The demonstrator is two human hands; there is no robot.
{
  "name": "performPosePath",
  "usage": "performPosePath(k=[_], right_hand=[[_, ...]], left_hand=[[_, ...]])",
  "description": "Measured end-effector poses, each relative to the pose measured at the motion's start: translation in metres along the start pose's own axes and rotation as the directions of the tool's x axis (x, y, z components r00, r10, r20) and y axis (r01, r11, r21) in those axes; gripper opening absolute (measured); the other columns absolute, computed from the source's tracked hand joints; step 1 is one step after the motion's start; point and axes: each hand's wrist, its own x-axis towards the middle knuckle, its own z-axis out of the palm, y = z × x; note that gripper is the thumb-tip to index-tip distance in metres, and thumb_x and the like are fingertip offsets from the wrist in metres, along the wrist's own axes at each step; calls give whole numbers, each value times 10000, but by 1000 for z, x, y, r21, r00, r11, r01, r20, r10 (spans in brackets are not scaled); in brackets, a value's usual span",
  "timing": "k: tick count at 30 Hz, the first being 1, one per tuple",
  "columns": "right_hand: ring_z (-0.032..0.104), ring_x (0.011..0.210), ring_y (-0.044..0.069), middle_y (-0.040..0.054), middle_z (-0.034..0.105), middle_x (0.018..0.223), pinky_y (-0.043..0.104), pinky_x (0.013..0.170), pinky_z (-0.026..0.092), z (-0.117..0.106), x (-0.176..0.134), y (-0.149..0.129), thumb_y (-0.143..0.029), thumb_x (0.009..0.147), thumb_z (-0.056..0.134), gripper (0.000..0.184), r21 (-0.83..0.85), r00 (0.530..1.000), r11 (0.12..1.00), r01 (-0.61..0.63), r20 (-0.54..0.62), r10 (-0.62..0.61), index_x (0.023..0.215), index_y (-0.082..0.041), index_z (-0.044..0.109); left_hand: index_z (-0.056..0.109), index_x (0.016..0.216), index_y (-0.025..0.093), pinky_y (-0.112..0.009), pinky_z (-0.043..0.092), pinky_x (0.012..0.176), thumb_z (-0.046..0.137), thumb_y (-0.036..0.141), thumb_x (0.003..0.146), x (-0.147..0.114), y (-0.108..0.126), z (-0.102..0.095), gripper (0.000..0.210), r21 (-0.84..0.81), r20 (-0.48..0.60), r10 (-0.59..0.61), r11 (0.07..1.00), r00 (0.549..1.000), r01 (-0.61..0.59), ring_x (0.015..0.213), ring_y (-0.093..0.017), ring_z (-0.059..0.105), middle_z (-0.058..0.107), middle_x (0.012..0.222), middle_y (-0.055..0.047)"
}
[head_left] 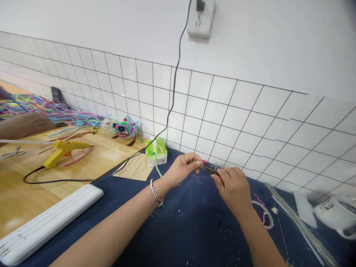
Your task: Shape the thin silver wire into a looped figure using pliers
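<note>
My left hand [185, 168], with a silver bangle on its wrist, is closed in a pinch over the dark blue surface near the wall. What sits between its thumb and forefinger is too small to make out. My right hand [232, 183] is wrapped round a slim dark pliers-like tool [209, 170], its handles hidden in the palm. The tool's tip points left and meets the left fingertips. Just behind it lies a small tangle of thin wire [217, 166], with a pink bit [205, 162] beside it.
A green tissue pack [157, 152] stands to the left. A yellow glue gun [62, 151] lies on the wooden board [102, 159], by a co-worker's arm [26, 126] and colourful pipe cleaners. A white bar [52, 222], pale ring [268, 215], long thin rods [303, 226] and white jug-like container [336, 213] lie around.
</note>
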Motion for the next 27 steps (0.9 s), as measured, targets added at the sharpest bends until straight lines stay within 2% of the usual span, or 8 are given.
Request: performPosePath(k=[2,5,7,9,15,18,23,27], right_hand=[[470,810,188,66,572,782,323,768,351,1,0,3,-384,841,481,246,73,1000,997,-29,15,28,881,-176,606],[496,790,177,47,579,788,295,733,381,3,1,5,-445,795,529,275,279,989,949,-145,63,132,836,-180,590],[517,744,161,29,584,782,273,684,400,4,0,4,-469,771,546,286,422,960,862,-280,137,244,823,-190,577],[532,698,146,11,592,775,258,645,410,6,0,0,-456,770,544,262,525,918,753,-397,221,329,844,-206,577],[533,678,129,-9,587,769,241,631,414,11,-1,-10,-366,763,549,187,678,895,585,-445,316,315,853,-209,597],[511,643,115,-18,570,729,232,610,402,11,0,-9,-339,775,525,164,680,895,583,-445,332,296,836,-203,593],[496,677,118,-16,544,740,235,632,391,12,0,-7,-285,769,528,108,633,917,664,-397,290,273,817,-207,586],[494,706,126,-16,528,732,241,661,385,15,0,-7,-264,770,530,87,612,933,704,-359,267,243,815,-210,581]], left_hand=[[569,781,132,-232,393,637,520,288,814,1,1,-1,167,-17,4,16,1000,1000,-16,630,-98,506,558,658,-3],[578,784,129,-228,388,637,516,282,815,2,-1,-2,168,-16,-68,33,999,997,-34,632,-98,502,557,656,-3],[578,780,129,-223,385,624,517,283,813,2,-5,1,169,-28,-100,22,999,995,-25,616,-95,495,551,642,2],[578,783,130,-221,384,619,526,285,806,1,-9,8,165,-42,-69,0,999,998,-3,617,-94,492,550,651,2],[567,773,137,-216,376,599,547,311,794,-7,-19,27,176,-63,1,-41,997,999,41,624,-92,470,547,673,3],[562,758,133,-224,383,620,538,304,800,-7,-20,26,178,-65,51,-37,997,998,40,643,-95,476,548,683,-1],[593,771,124,-229,381,634,543,268,792,-2,-15,14,154,3,150,-51,999,987,51,668,-101,485,556,702,-9],[621,738,120,-219,370,618,602,220,737,1,-11,6,102,66,153,-52,997,987,42,671,-97,482,558,737,-12]])
